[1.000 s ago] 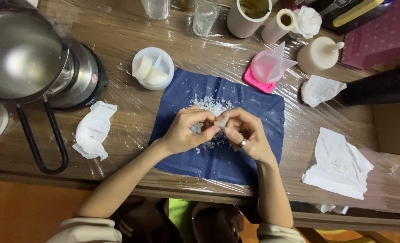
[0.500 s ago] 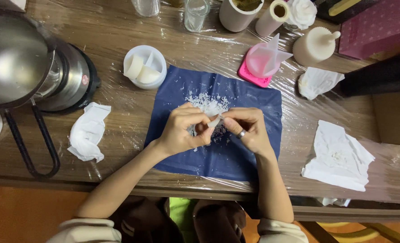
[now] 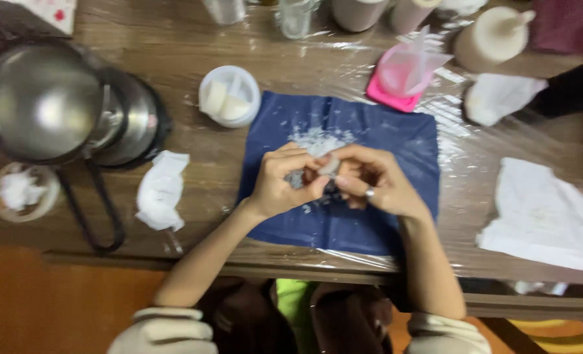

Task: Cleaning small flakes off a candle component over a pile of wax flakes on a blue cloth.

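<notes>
Wood table (image 3: 173, 52) wrapped in clear plastic has a blue cloth (image 3: 396, 141) in the middle of the frame, and there your left hand (image 3: 280, 182) and right hand (image 3: 373, 183) pinch one small white lump (image 3: 329, 166) together. It looks light and crumbly, judging by the white flakes (image 3: 314, 139) lying just above, so hold it softly by its sides with your fingertips.

Home craft corner, likely candle or wax work at wooden table (image 3: 173, 52) wrapped in clear plastic film. Steel melting pot (image 3: 42, 98) with black handle sits at table's left edge. White round dish (image 3: 230, 96) of pale wax chunks lies beside blue cloth (image 3: 344, 223) at table's middle, cloth strewn with white shavings. Pink scale (image 3: 390, 97), cream moulded piece (image 3: 491, 38), glasses line far edge. Crumpled tissues (image 3: 161, 190) scattered around. Improvised, domestic, not industrial.
</notes>
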